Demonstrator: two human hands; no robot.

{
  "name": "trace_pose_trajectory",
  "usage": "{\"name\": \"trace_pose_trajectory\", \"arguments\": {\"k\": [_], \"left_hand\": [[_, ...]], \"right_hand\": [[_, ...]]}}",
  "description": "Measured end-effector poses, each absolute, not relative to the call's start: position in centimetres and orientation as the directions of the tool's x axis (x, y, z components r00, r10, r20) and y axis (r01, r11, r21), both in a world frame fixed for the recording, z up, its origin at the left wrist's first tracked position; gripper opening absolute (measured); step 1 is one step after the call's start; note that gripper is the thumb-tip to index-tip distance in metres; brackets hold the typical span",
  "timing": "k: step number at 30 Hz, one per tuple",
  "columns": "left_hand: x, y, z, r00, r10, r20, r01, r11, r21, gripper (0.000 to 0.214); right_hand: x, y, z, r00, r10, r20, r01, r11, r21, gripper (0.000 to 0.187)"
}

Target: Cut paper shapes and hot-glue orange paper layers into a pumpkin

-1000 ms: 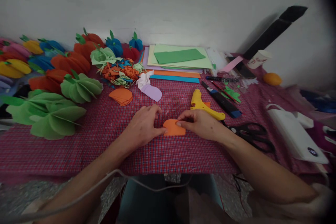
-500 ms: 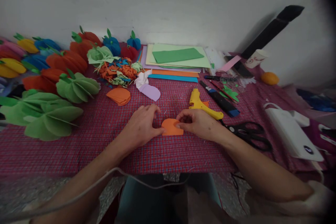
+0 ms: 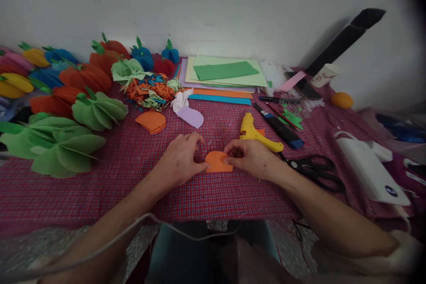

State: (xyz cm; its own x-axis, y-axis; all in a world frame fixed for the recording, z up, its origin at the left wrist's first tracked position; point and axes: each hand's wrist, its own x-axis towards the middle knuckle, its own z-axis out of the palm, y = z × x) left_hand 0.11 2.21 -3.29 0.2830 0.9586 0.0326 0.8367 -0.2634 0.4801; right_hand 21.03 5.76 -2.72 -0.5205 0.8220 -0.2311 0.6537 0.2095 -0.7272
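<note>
An orange paper piece with a rounded top and straight lower edge lies on the checked cloth in front of me. My left hand is open at its left side, the thumb tip touching the paper's edge and the other fingers curved above the cloth. From the right, my right hand pinches the paper's edge between thumb and forefinger. Left of my hands sit a stack of orange paper pieces and a lilac paper piece. A yellow glue gun lies just beyond my right hand.
Black scissors and a utility knife lie to the right, near a white power bank. Paper pumpkins crowd the left, beside paper shreds. Coloured sheets are stacked at the back. A white cable crosses my left forearm.
</note>
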Motion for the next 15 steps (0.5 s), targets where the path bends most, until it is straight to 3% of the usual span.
{"name": "trace_pose_trajectory", "arguments": {"k": [9, 15], "left_hand": [[0.16, 2.19, -3.1, 0.275, 0.961, 0.021, 0.832, -0.249, 0.496, 0.041], [-0.22, 2.29, -3.25, 0.281, 0.959, 0.031, 0.813, -0.255, 0.523, 0.042]], "right_hand": [[21.17, 5.49, -3.04, -0.559, 0.813, -0.165, 0.688, 0.343, -0.64, 0.008], [21.23, 4.87, -2.15, -0.539, 0.841, -0.047, 0.781, 0.479, -0.4, 0.042]]}}
